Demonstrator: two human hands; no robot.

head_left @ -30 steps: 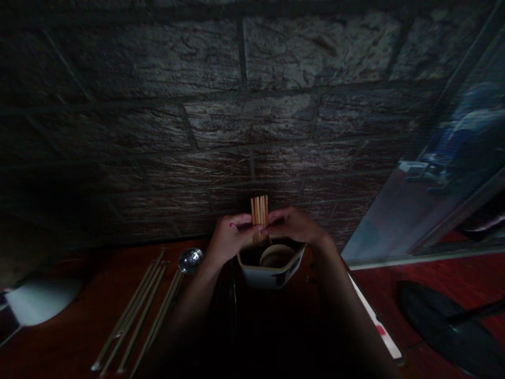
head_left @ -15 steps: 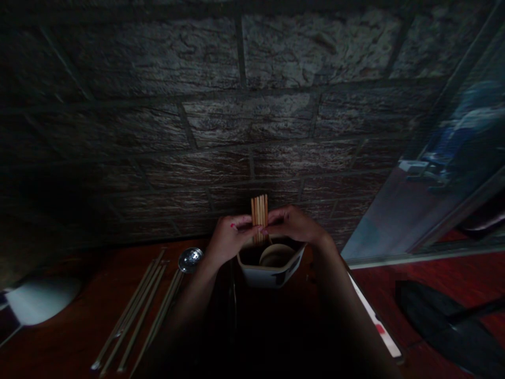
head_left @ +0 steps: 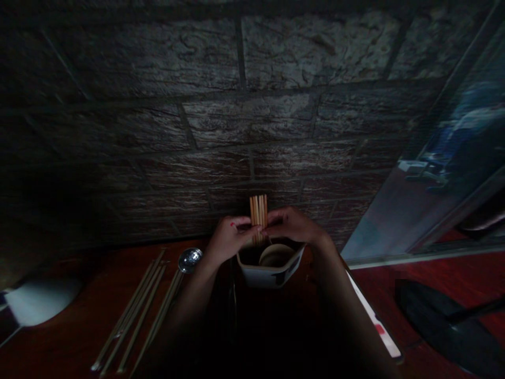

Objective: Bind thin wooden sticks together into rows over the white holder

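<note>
Head view: fingers of the left hand [head_left: 232, 237] and right hand [head_left: 295, 226] pinch a row of slim, straight, light-brown wooden chopsticks [head_left: 259, 210] from either side, thumbs almost meeting in front, other fingertips partly hidden. Chopsticks near upright, tops well above the fingers, lower ends reaching down into the back of a white, faceted, ceramic-looking container [head_left: 258, 277] with dark markings on its outer wall. Whether those ends rest on the bottom: cannot tell, too dark

Risks, as I judge them: sticks are separate, so uneven pressure from the two sides, or one hand easing first, could let an outer one slip or the row fan out. A wrist catching the rim could shift or tip the container. Poor light inside makes a misplaced stick likelier

Container: besides the stick ends, a tan, round-rimmed, cup-like piece [head_left: 268, 257] sits inside, just right of them; its own interior is in shadow, contents unreadable

Further out: beside the left forearm, a shiny, round, perforated steel ladle head [head_left: 190, 260] on a reddish-brown wooden table [head_left: 67, 342]; near it, long thin pale-gold metal rods [head_left: 134, 316] lie slantwise. Beyond the right forearm, a flat white slab with a red patch [head_left: 371, 313]. Behind everything, a dark grey brick-patterned wall [head_left: 252, 126]
</note>
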